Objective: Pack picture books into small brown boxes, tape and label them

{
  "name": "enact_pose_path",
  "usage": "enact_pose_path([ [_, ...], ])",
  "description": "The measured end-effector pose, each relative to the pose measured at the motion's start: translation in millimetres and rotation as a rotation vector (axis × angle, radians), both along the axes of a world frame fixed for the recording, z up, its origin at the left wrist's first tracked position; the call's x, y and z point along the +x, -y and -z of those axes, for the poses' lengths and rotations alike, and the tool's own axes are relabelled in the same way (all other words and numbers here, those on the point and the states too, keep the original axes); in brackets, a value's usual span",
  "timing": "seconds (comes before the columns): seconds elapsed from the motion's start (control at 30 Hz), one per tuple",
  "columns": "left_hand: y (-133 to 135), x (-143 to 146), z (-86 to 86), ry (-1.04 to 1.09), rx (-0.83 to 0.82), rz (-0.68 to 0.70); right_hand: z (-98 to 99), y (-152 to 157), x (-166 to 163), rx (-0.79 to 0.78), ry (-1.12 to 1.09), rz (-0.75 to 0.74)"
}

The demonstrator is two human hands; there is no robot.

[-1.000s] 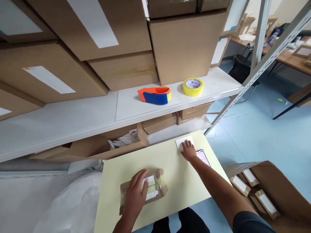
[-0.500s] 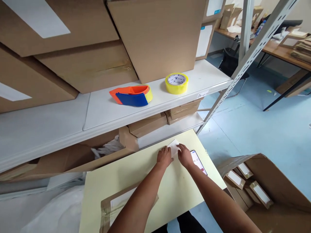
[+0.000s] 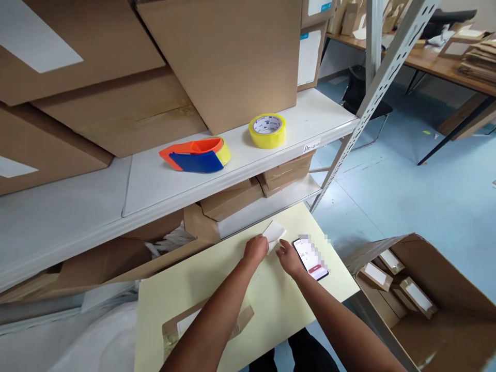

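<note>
A small white slip of paper [image 3: 274,230] lies near the far edge of the pale yellow tabletop [image 3: 217,263], partly raised. My left hand [image 3: 256,249] is closed on the slip's left edge, its fingers curled. By the slip's lower right edge is my right hand [image 3: 289,257], fingers bent and somewhat apart; no firm grip shows. Just right of that hand lies a phone [image 3: 315,266] with a lit screen. A cardboard box with a white label [image 3: 245,321] sits beneath my left forearm, which hides much of it.
On the white shelf [image 3: 147,181] ahead are an orange and blue tape dispenser [image 3: 196,156], a yellow tape roll [image 3: 268,132] and large cartons [image 3: 232,57]. An open carton [image 3: 457,289] holding several small boxes stands on the right. A metal post [image 3: 364,103] rises beyond the table.
My left hand has closed on the slip, which now looks lifted and turned. My right hand has drawn back toward its lower edge. More of the phone shows; the view has shifted slightly.
</note>
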State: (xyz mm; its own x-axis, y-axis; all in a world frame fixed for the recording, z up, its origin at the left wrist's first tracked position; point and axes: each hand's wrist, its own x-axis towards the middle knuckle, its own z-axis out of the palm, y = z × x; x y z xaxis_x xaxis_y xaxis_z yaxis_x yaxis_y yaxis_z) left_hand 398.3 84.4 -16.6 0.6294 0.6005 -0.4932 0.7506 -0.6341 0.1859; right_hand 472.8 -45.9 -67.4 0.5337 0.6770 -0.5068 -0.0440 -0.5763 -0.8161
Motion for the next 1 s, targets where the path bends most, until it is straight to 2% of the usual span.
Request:
enact_pose_path([
  [0.2, -7, 3, -8.8, 0.069, -0.05, -0.141, -0.8, 2, -1, 0.003, -0.004, 0.024],
  [0.37, -14, 2, -12.3, 0.171, -0.06, -0.189, 2.1, -5, -5, 0.064, 0.248, -0.033],
  [0.57, -19, -1, -26.7, 0.207, 0.031, -0.17, -6.1, -42, 2, -0.184, 0.466, -0.252],
  [0.63, -21, -1, -33.3, 0.184, 0.082, -0.182, -9.4, -53, 5, -0.216, 0.518, -0.334],
  [0.83, -36, -4, -41.4, 0.175, 0.116, -0.22, -6.3, -77, -2, -0.225, 0.551, -0.43],
  [1.0, -57, -21, -35.8, 0.214, 0.109, -0.278, -3.3, -82, 6, -0.078, 0.588, -0.724],
])
